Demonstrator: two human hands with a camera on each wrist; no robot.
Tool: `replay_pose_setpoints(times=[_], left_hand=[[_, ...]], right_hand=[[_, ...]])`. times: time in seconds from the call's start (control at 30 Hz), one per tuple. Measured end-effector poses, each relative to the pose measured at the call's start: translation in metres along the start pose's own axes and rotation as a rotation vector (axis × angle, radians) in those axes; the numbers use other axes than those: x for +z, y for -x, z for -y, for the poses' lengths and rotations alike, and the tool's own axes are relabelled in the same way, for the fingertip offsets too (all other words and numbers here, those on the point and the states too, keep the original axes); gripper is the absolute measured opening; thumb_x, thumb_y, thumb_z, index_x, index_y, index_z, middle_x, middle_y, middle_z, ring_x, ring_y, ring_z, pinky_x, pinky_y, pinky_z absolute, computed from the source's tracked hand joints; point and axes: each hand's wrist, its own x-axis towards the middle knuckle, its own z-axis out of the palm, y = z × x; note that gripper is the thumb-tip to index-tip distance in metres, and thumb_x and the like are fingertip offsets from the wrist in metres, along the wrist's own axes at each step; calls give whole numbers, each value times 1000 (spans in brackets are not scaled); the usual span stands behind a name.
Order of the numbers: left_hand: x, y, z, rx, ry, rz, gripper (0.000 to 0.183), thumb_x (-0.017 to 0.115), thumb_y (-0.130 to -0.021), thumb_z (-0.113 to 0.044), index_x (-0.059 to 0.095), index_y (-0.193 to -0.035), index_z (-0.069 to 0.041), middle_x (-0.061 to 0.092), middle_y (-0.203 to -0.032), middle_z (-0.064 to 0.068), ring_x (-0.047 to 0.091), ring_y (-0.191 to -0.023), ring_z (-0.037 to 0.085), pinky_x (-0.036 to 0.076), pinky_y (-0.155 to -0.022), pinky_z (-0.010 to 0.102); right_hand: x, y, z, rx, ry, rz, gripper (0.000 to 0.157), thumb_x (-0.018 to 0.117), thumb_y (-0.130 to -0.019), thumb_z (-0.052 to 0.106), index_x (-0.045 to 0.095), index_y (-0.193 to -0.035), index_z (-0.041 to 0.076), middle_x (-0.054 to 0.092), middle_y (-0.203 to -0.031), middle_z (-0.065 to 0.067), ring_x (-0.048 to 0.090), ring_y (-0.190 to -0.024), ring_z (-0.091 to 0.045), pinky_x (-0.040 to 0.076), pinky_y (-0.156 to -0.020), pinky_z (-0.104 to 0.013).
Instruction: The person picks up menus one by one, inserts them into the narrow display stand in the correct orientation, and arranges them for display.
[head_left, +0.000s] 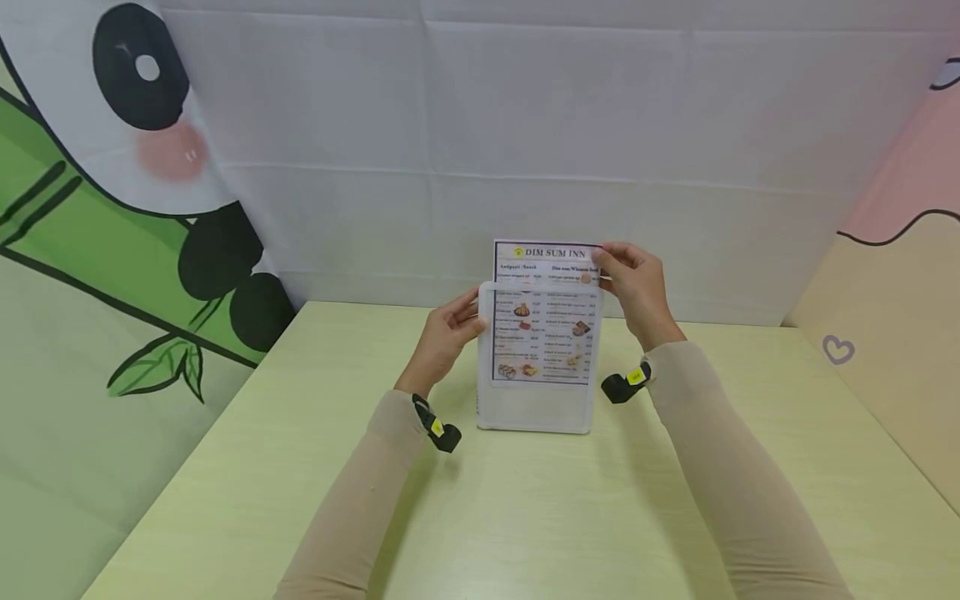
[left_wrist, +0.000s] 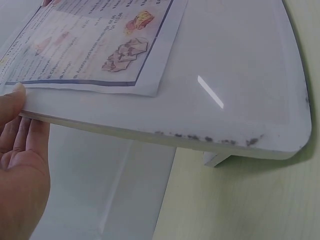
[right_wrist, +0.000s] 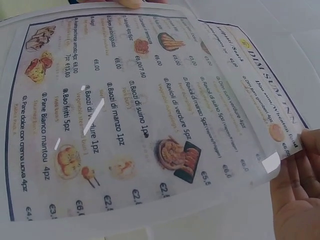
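A white-edged sign holder (head_left: 536, 410) with a clear front stands upright on the table. Partly inside it is a printed menu (head_left: 547, 265) headed "DIM SUM INN"; its top sticks out above the holder's upper edge. My left hand (head_left: 442, 340) grips the holder's left edge, thumb at the front and fingers behind. At the menu's upper right corner, my right hand (head_left: 639, 290) pinches the paper. The left wrist view shows a bare strip between the menu's bottom edge and the holder's lower edge, plus a small foot (left_wrist: 216, 159) behind.
The pale wooden table (head_left: 300, 467) meets a white cloth backdrop (head_left: 555, 108) behind the holder. A cartoon-printed panel (head_left: 75, 333) borders the left side, and a peach and pink one (head_left: 885, 292) the right. Dark marks (left_wrist: 200, 137) spot the holder's side edge.
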Motion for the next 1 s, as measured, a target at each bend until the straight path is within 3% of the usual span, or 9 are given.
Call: replay_pose_setpoints(times=[0.27,0.6,1.0], left_hand=[[-1,0,1,-2,2,8,56,61,-85,-4,43,-136,-20,54,-127,10,55,-110,20,46,-89,30],[-1,0,0,-8,4,13,57,60,-85,-4,41,-137,-20,53,-128,11,55,-110,20,45,-90,31],[0,0,3,-1,0,4,56,61,-85,-5,43,-135,-22,54,-127,9,55,-111,19,46,-90,31]], right_hand=[[0,0,0,12,40,2,33,67,-82,27,59,-106,6,58,-105,-4,57,-92,-18,48,-87,-29],[-3,2,2,-19,15,51,34,67,-82,24,58,-111,8,59,-105,-6,61,-87,-19,50,-78,-23],[-4,2,2,-34,55,38,39,67,-79,34,60,-107,7,59,-103,-6,60,-87,-19,51,-79,-24]])
